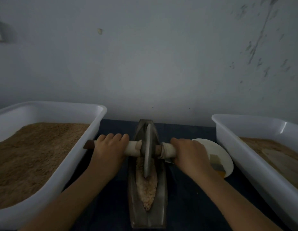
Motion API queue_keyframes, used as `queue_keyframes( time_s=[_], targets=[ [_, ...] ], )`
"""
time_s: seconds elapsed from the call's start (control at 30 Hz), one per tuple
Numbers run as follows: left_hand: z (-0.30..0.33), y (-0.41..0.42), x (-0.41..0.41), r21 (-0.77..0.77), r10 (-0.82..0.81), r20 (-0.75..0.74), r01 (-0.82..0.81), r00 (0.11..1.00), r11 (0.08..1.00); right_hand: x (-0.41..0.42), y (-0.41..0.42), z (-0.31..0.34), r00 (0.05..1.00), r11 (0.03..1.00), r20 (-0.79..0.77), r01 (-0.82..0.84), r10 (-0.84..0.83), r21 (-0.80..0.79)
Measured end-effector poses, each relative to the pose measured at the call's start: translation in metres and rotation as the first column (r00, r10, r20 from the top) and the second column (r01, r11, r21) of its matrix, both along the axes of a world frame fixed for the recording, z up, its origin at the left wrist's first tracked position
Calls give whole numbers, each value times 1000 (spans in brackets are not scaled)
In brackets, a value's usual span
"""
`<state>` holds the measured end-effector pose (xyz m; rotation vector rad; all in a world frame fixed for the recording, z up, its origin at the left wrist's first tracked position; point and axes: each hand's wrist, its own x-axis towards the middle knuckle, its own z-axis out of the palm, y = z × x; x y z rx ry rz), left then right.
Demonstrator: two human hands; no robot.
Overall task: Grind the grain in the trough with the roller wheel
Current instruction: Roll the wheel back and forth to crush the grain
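Observation:
A narrow grey boat-shaped trough (162, 194) lies lengthwise on the dark cloth before me. Pale crushed grain (148, 189) fills its near half. The grey roller wheel (148, 150) stands upright in the trough's middle-to-far part, on a cross handle (133, 147) wrapped in pale cloth. My left hand (110, 147) grips the handle left of the wheel. My right hand (189, 152) grips it on the right side, covering that end.
A white tub (88, 140) of brown grain stands at the left, and a second white tub (228, 139) of grain at the right. A white plate (218, 152) with small blocks sits beside my right hand. A pale wall rises close behind.

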<state>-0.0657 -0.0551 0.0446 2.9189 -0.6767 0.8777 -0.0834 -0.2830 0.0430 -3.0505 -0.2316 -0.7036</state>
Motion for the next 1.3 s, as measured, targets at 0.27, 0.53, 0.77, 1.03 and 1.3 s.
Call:
queue_keyframes(
  time_s=[0.27, 0.53, 0.77, 1.03, 1.3],
  targets=[
    [2, -15, 44, 38, 140, -1, -140, 990, 989, 40, -3, 1, 998, 998, 8, 57, -57, -22],
    [-3, -4, 3, 76, 102, 11, -103, 995, 992, -5, 0, -2, 999, 1000, -33, 16, -16, -9],
    [0, 10, -40, 24, -19, 13, 19, 1000, 1000, -41, 3, 7, 998, 1000, -69, 6, -8, -22],
    [-3, 8, -23, -24, -66, 101, 68, 993, 997, -20, 3, 6, 998, 1000, -61, 12, -12, -13],
    [-2, -9, 36, 32, 115, 28, -115, 993, 993, 30, -2, 3, 998, 997, -21, 54, -55, -48]
  ],
)
